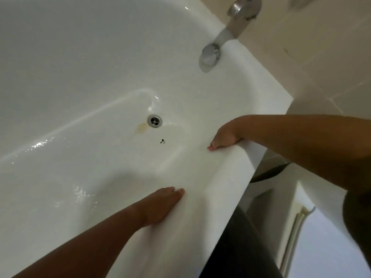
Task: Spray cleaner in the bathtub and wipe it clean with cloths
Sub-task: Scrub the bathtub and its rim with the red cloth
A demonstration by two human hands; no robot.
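I see my left hand (160,205) lying flat, fingers straight, pressed against the inner wall of the white bathtub (80,67) just below its near rim, grasping nothing. My right hand (224,137) hooks over that same rim, nearer the tap end, fingers curled round the edge. Inside the tub, the round metal drain (154,121) sits in the floor, with 1 yellowish stain (142,127) just beside it and small dark specks (162,141) near it. Wet patches shine on the floor. The chrome spout (236,23) hangs over the tub's end.
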